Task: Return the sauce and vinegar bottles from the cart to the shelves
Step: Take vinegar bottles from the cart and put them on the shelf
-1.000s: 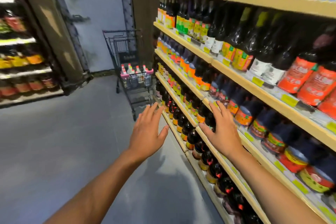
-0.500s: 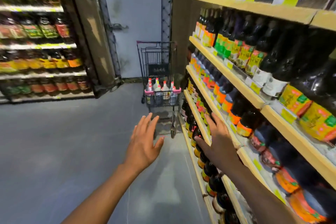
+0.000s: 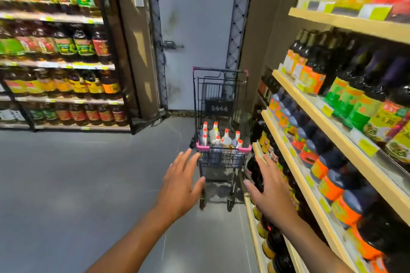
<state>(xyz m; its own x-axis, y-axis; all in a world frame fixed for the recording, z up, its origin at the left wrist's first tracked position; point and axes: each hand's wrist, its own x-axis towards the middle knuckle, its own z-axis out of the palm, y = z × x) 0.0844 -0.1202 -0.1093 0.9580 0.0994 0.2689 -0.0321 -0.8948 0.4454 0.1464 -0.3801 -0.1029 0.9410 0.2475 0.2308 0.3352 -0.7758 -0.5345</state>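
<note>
down at the far end of the aisle, the little black wire cart (image 3: 222, 163) with pink trim is parked right in front of a grey door (image 3: 195, 29), its right side just beside the wooden shelves (image 3: 346, 23). the bottles (image 3: 226, 139) that need putting back are standing upright in the basket, pale ones with orange-red caps, all bunched together

the person is facing it with both arms stretched forward. left hand (image 3: 179, 186) is wide open, fingers straight and spread, palm down, nothing in it. from where i'm looking the fingertips overlap the front left corner of the cart, but i honestly can't tell if it's touching or short of it. right hand (image 3: 268, 190) is the same deal, fingers straight and fanned out, holding nothing, hanging in front of the lower rows of the right-hand shelves. whether it's brushing the dark bottles (image 3: 330, 182) there, can't say

those shelves are packed with dark bottles with orange, green and yellow labels, yellow price tags along the edges. across the grey floor (image 3: 66, 184) on the left is another rack (image 3: 64, 64) full of big bottles, pretty blurry
</note>
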